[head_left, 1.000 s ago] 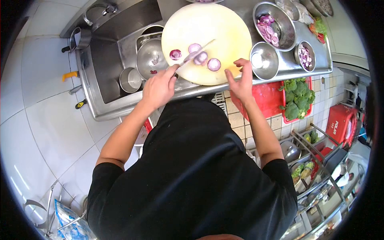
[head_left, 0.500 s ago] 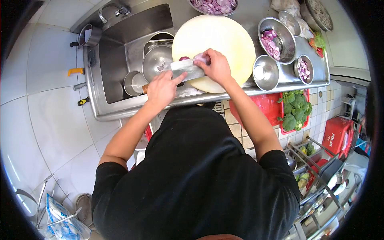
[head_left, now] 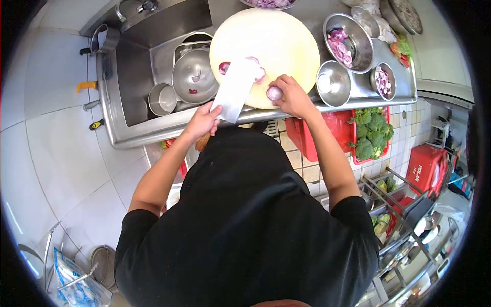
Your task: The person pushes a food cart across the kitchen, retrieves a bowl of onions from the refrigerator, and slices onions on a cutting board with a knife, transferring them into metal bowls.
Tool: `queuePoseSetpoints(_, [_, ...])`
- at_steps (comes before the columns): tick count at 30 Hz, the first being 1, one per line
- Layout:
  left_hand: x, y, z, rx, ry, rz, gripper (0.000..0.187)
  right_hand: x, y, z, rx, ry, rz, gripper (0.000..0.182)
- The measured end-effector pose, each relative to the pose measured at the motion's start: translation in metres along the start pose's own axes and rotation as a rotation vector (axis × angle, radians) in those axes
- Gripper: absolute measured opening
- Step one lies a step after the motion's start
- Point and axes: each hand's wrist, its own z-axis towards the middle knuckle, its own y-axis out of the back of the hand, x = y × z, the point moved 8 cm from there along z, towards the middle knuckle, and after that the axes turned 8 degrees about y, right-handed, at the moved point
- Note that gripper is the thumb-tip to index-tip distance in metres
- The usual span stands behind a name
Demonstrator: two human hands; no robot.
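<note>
The left hand is clasping a broad steel cleaver low down, with the thumb lying along the blade and the brown wooden handle sticking out toward the body. The right hand is pinching a rounded, pale purple piece of onion between thumb and fingertips; whether that piece is resting on the surface below or being lifted, I cannot tell.

The cleaver's long axis is running away from the body and slanting rightward, its flat side facing up to the camera. The held piece is lying to the right of the blade, with a gap between them. Seen from the left hand, it is sitting across the blade, rightward and a little farther out; the right hand is the nearer one, already touching it.

Beneath, a round, pale yellow cutting board is supporting more onion: a dark purple piece is showing left of the blade, and paler pieces are peeking out past its far end, partly hidden.

Farther right, a shiny steel bowl is standing just beside the board, and beyond it a larger steel bowl is holding purple slices.
</note>
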Motion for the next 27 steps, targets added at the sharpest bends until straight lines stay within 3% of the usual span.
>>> queuePoseSetpoints(2, [0.016, -0.012, 0.007, -0.015, 0.039, 0.014, 0.033, 0.005, 0.004, -0.012, -0.003, -0.068, -0.03, 0.047])
queuePoseSetpoints(6, [0.017, -0.017, 0.016, -0.069, -0.032, 0.231, 0.036, -0.002, -0.002, -0.023, -0.227, -0.135, -0.173, 0.05])
queuePoseSetpoints(8, [0.001, -0.006, 0.026, -0.163, -0.074, 0.432, 0.039, -0.004, -0.005, -0.022, -0.255, -0.169, -0.181, 0.058])
queuePoseSetpoints(10, [-0.035, 0.005, 0.028, -0.369, -0.3, 0.669, 0.039, -0.002, -0.007, -0.023, -0.319, -0.171, -0.21, 0.059])
queuePoseSetpoints(13, [-0.091, 0.01, 0.021, -0.519, -0.356, 0.919, 0.041, 0.001, -0.009, -0.028, -0.315, -0.189, -0.221, 0.059])
queuePoseSetpoints(16, [-0.128, 0.016, 0.015, -0.557, -0.376, 0.932, 0.041, -0.006, -0.015, -0.029, -0.323, -0.219, -0.198, 0.058])
queuePoseSetpoints(20, [-0.123, 0.002, -0.012, -0.508, -0.607, 0.772, 0.039, -0.001, -0.014, -0.027, -0.346, -0.305, -0.153, 0.058])
queuePoseSetpoints(21, [-0.102, 0.001, -0.006, -0.381, -0.342, 0.664, 0.036, 0.004, -0.013, -0.029, -0.347, -0.328, -0.161, 0.057])
queuePoseSetpoints(22, [-0.076, -0.01, -0.009, -0.217, -0.202, 0.378, 0.033, 0.01, -0.013, -0.032, -0.346, -0.35, -0.169, 0.056])
queuePoseSetpoints(23, [-0.048, -0.014, -0.004, -0.091, -0.141, 0.227, 0.033, 0.013, -0.014, -0.034, -0.343, -0.372, -0.177, 0.054])
queuePoseSetpoints(27, [0.029, -0.023, 0.01, 0.033, -0.016, 0.033, 0.031, 0.02, -0.011, -0.036, -0.393, -0.155, -0.13, 0.049])
